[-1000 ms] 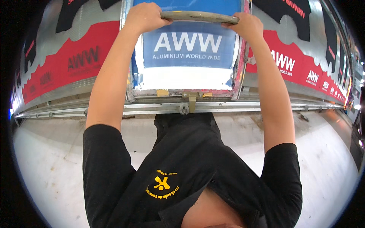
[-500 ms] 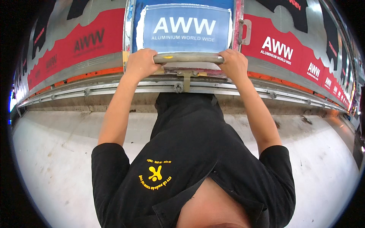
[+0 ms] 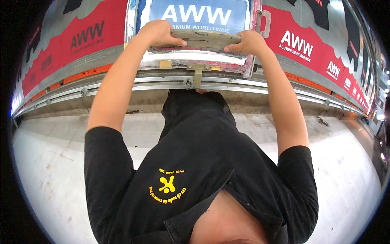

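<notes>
Both my hands grip a long squeegee [image 3: 206, 40] by its two ends. It lies across a blue screen-printing screen [image 3: 195, 19] with pale lettering. My left hand [image 3: 157, 34] closes round the left end, its thumb along the near face. On the right end my right hand [image 3: 248, 43] is wrapped, thumb also in front. The squeegee is tilted so its broad, stained face shows. A band of white ink [image 3: 199, 57] lies on the near part of the screen, below the squeegee. Where the blade meets the mesh is hidden.
Red, grey and black printed panels [image 3: 87, 36] line the long table on both sides. A metal handle [image 3: 265, 24] stands on the screen's right side. Along the table's near edge runs a metal rail [image 3: 231, 83], with a bracket [image 3: 198, 75] at the screen. Pale floor [image 3: 53, 162] lies below.
Both hands have moved away from me with the squeegee, which has tipped to show its broad face. More white ink shows at the screen's near end.
</notes>
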Tool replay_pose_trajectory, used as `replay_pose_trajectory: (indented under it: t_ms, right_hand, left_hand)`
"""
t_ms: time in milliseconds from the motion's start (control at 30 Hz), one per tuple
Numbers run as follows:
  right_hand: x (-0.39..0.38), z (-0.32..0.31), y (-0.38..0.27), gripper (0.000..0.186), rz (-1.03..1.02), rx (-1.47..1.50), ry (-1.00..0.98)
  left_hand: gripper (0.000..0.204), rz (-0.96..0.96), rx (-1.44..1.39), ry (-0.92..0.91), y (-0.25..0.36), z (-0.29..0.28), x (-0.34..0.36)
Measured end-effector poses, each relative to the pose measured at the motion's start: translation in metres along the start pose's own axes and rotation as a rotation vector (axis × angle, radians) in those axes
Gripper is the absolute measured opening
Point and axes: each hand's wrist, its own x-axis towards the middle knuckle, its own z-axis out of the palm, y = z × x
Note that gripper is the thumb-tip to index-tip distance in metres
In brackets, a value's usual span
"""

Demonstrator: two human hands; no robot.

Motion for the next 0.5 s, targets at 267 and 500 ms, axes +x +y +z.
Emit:
replay_pose_trajectory:
  t_ms: [267, 500]
  right_hand:
    - [0.025, -0.054, 0.017, 0.060, 0.121, 0.753, 0.567]
    - [0.067, -0.038, 0.055, 0.050, 0.484, 0.798, 0.901]
  left_hand:
    - [0.088, 0.126, -0.108, 0.094, -0.059, -0.066, 0.020]
    - [0.071, 0.177, 0.125, 0.427, -0.097, -0.123, 0.070]
